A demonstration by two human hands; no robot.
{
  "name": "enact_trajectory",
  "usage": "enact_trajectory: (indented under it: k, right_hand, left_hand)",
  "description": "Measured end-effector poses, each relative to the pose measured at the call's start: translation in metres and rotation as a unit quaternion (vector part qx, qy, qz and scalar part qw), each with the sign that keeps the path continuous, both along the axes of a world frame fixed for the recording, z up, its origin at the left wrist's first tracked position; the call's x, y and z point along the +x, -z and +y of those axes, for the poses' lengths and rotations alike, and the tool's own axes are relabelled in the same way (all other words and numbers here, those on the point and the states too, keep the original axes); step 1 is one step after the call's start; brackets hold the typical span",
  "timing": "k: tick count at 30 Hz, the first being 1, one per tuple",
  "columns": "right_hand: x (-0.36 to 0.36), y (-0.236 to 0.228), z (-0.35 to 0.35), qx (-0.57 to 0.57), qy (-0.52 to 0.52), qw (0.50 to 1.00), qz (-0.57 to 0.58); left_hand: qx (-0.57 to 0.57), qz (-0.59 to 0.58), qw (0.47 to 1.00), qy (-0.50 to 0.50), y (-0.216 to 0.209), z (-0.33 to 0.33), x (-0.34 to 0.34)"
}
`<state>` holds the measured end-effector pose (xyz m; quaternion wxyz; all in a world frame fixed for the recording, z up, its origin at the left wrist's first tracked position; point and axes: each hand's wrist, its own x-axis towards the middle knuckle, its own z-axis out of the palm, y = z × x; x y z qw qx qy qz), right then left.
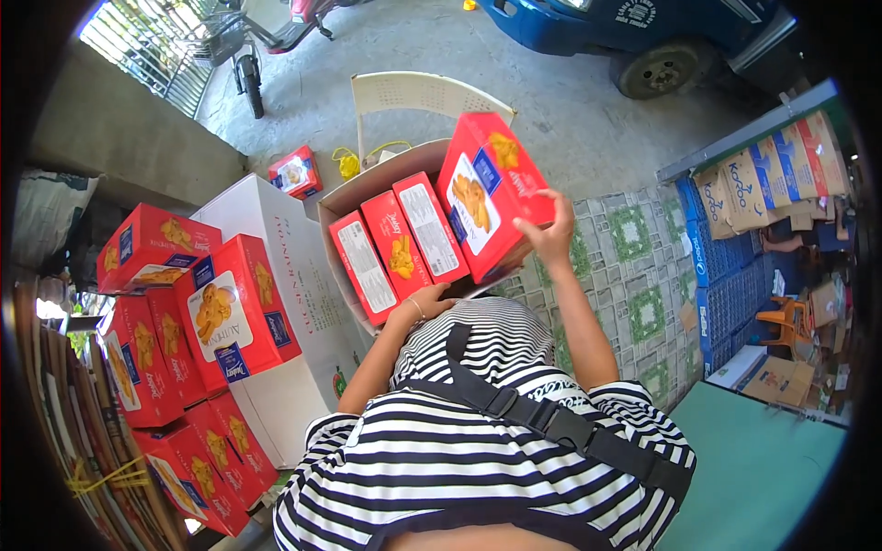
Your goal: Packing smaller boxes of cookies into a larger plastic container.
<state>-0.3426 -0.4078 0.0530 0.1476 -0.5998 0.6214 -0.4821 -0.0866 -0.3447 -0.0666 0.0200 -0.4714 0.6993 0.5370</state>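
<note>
My right hand [548, 231] is closed on the right side of a large red biscuit box [485, 193], which is tilted and stands higher than its neighbours. This box is at the right end of an open cardboard carton [342, 195]. Three narrower red biscuit boxes [397, 241] stand side by side in the carton, left of it. My left hand [428, 303] lies at the carton's near edge against the red boxes, its fingers stretched out, a thin bracelet on the wrist.
Left of the carton is a tall white carton [266, 216], with stacked red biscuit boxes [241, 312] beside it. Behind stand a white chair [432, 90] and another red box [295, 172]. A motorbike [248, 69], a blue truck [643, 46] and blue crates [730, 294] are farther off.
</note>
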Motion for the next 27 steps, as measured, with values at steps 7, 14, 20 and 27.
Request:
enact_trajectory:
  k: [7, 14, 20, 27]
  right_hand:
    - [-0.039, -0.02, 0.028, 0.099, -0.016, 0.916, -0.388]
    - [0.013, 0.02, 0.06, 0.21, -0.02, 0.864, -0.456]
    - [0.034, 0.031, 0.085, 0.406, -0.029, 0.749, -0.524]
    - [0.041, 0.035, 0.081, 0.5, -0.125, 0.716, -0.471]
  left_hand:
    - [0.109, 0.192, 0.973, -0.071, 0.0, -0.003, -0.014]
    - [0.252, 0.484, 0.733, -0.407, 0.015, 0.026, 0.027]
    - [0.211, 0.451, 0.629, -0.597, 0.024, 0.046, 0.076]
    - [0.107, 0.45, 0.577, -0.673, -0.001, 0.041, 0.073]
